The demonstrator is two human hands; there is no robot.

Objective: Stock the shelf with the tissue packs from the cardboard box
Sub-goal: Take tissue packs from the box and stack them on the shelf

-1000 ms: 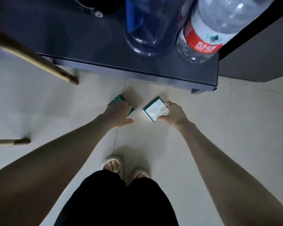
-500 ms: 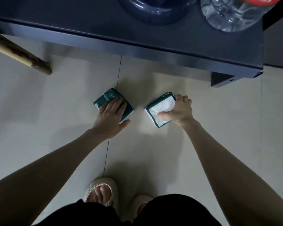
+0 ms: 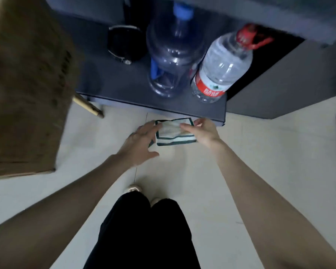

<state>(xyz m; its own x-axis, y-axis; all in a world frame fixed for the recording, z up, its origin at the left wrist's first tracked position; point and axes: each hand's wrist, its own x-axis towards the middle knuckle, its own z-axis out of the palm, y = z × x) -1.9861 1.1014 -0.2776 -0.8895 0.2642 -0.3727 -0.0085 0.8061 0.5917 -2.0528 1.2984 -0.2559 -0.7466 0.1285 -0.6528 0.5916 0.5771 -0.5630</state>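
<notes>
— Two hands: where are they?
— Past my slippers, close together. My left hand has its fingers spread, touching the tissue pack at its 9 o'clock edge. My right hand pinches its 3 o'clock side.
— One pack?
— Can't tell; maybe two stacked.
— Beyond?
— Dark shelf at 12 o'clock, blue-tinted bottle and red-labelled bottle on it. Cardboard box at 10 o'clock.

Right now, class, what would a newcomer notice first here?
At centre, the right hand pinches green-edged packs, the open left hand beside them. Behind, a blue-capped jug and a red-labelled bottle stand on the dark shelf; a blurred box looms left.
</notes>
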